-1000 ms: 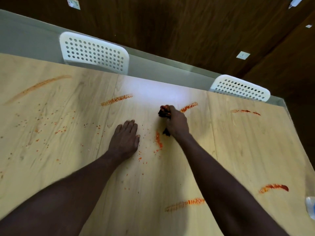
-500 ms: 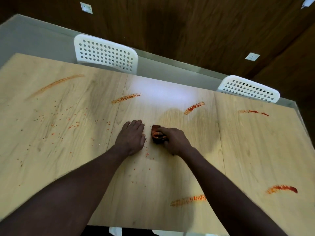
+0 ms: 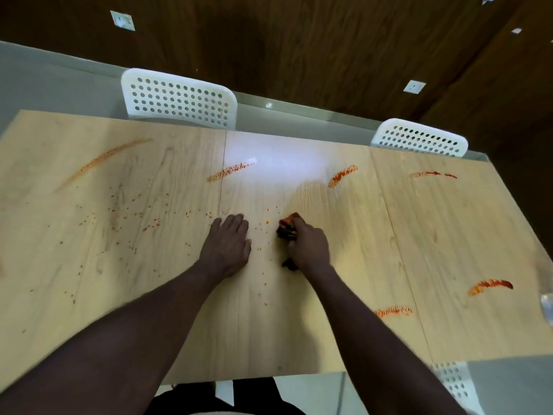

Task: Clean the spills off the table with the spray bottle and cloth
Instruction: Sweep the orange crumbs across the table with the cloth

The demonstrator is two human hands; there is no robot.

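Note:
My right hand (image 3: 308,245) grips a dark, red-stained cloth (image 3: 288,226) bunched under its fingers and pressed on the light wooden table (image 3: 449,235) near the middle. My left hand (image 3: 229,244) rests flat on the table just left of it, fingers straight. Red smears lie around: one far centre (image 3: 230,171), one far right of centre (image 3: 342,176), one far right (image 3: 432,174), two near right (image 3: 490,285) (image 3: 393,310), and a faint one far left (image 3: 113,154). Small red specks (image 3: 143,226) scatter over the left half and between my hands. A clear object, perhaps the spray bottle (image 3: 547,307), shows at the right edge.
Two white perforated chairs stand at the table's far side, one left of centre (image 3: 179,101) and one right (image 3: 419,139). Another white chair (image 3: 454,381) shows below the near right edge. A dark wood wall rises behind.
My right hand drew the cloth back from near the far smear toward me, wiping away the red streak between my hands. The left hand stayed flat in place.

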